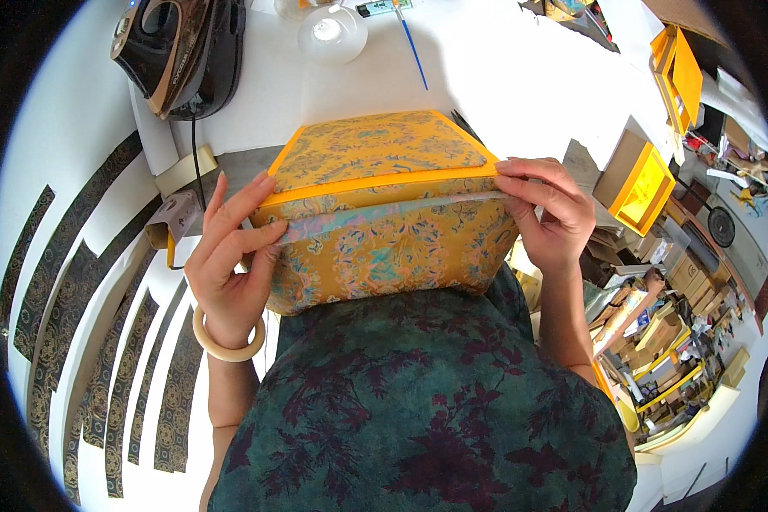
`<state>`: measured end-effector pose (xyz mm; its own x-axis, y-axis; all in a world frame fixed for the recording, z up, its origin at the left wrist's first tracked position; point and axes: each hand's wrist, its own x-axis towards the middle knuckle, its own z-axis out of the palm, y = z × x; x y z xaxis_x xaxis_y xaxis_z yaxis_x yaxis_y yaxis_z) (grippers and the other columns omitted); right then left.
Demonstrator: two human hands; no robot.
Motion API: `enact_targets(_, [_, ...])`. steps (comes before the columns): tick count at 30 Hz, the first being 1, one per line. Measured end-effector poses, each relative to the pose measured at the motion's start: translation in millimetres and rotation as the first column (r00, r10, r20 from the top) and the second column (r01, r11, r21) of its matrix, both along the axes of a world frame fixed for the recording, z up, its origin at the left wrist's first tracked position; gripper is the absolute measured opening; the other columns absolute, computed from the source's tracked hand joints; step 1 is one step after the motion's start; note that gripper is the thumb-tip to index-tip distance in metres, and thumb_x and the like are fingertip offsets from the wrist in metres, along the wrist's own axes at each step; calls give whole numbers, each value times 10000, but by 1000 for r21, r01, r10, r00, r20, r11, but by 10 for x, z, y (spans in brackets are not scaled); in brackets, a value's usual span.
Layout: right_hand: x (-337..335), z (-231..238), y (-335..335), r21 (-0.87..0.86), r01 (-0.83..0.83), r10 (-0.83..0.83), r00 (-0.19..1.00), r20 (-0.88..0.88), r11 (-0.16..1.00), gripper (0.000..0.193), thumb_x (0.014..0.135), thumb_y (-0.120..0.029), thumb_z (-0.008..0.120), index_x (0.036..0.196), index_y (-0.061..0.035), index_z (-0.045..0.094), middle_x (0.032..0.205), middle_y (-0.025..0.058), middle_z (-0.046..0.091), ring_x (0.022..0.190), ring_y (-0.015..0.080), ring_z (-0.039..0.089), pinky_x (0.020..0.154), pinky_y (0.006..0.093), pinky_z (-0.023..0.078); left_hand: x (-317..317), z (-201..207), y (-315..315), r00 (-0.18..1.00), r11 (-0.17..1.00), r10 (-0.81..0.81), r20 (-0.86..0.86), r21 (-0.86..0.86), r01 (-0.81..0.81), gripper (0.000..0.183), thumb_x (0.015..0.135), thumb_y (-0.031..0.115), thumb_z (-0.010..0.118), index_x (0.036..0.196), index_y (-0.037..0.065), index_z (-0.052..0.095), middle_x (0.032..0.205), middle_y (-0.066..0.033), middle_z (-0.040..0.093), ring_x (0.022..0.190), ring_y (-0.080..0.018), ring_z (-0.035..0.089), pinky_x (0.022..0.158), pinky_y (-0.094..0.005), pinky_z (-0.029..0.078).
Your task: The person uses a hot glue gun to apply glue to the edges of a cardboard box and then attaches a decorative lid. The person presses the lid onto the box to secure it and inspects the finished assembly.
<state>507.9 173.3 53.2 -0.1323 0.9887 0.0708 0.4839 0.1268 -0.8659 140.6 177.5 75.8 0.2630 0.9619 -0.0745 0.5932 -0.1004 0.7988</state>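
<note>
A yellow board panel or box (375, 154), its top covered in flowered brocade, lies in front of me at the table's near edge. A piece of golden brocade fabric (392, 252) with blue and pink flowers hangs from its near side, toward my lap. Its upper edge shows a paler strip. My left hand (235, 243) pinches the fabric at the left end, fingers along the panel's corner. At the right end my right hand (550, 209) pinches the fabric edge between thumb and fingers, by the yellow border. The panel's underside is hidden.
A dark iron (183, 55) with a cord stands at the back left. Beyond the panel are a white round bowl (333, 34) and a blue brush (414, 51). Dark patterned strips (60, 290) lie at left. Yellow open boxes (640, 188) and a cluttered shelf (674, 316) are at right.
</note>
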Motion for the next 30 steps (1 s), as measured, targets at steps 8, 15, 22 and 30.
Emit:
enact_targets(8, [9, -3, -2, -119, 32, -47, 991, -122, 992, 293, 810, 100, 836, 1049, -69, 843, 1115, 69, 817, 987, 198, 744, 799, 302, 591, 27, 40, 17, 999, 998, 31, -29, -49, -32, 212, 787, -110, 782, 952, 22, 765, 1249, -179, 785, 1273, -354, 720, 1244, -621, 370])
enact_targets(15, [21, 5, 1, -144, 15, -35, 990, -139, 989, 266, 851, 102, 817, 1060, -62, 831, 1130, 81, 816, 990, 191, 741, 795, 300, 586, 65, 36, 22, 998, 998, 45, -37, -34, -47, 189, 816, -92, 795, 960, 25, 757, 1213, -164, 795, 1232, -321, 740, 1253, -608, 355])
enact_targets(22, [5, 58, -5, -109, 25, -28, 999, -20, 994, 276, 812, 86, 856, 1043, -63, 822, 1149, 110, 807, 1026, 225, 756, 844, 325, 621, 98, 14, 21, 996, 998, 69, -56, -4, -69, 205, 822, -69, 821, 968, 34, 720, 1181, -146, 802, 1192, -296, 753, 1259, -605, 340])
enact_targets(30, [-49, -32, -139, -14, 64, -64, 998, -3, 998, 290, 745, 87, 902, 989, -30, 795, 1181, 139, 795, 1112, 279, 740, 872, 357, 633, 20, -12, 57, 999, 999, 39, 7, -14, -39, 225, 805, -7, 862, 967, 30, 710, 1194, -150, 799, 1177, -313, 757, 1237, -598, 375])
